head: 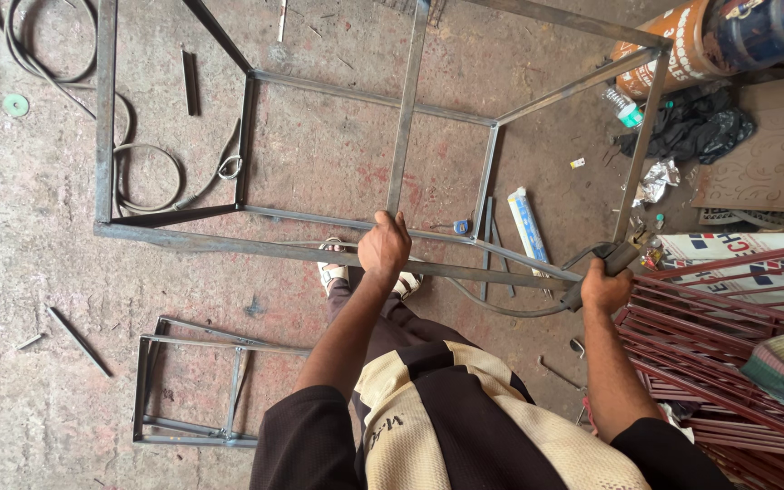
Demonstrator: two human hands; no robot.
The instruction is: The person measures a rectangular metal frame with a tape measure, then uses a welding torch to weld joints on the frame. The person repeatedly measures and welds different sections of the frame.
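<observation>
- While the left hand point(384, 245) grips the near top bar of the steel frame point(319, 91), the right hand point(604, 289) holds a welding electrode holder point(612, 260) at the frame's right corner.
- Open concrete floor point(38, 299) lies left; red grilles point(728, 336) crowd the right.

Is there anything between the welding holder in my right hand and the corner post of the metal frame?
Nothing visible blocks it. The right hand grips the welding holder, whose tip sits close beside the frame's corner post. The left hand grips the metal frame further along its near top bar, off to the side.
</observation>
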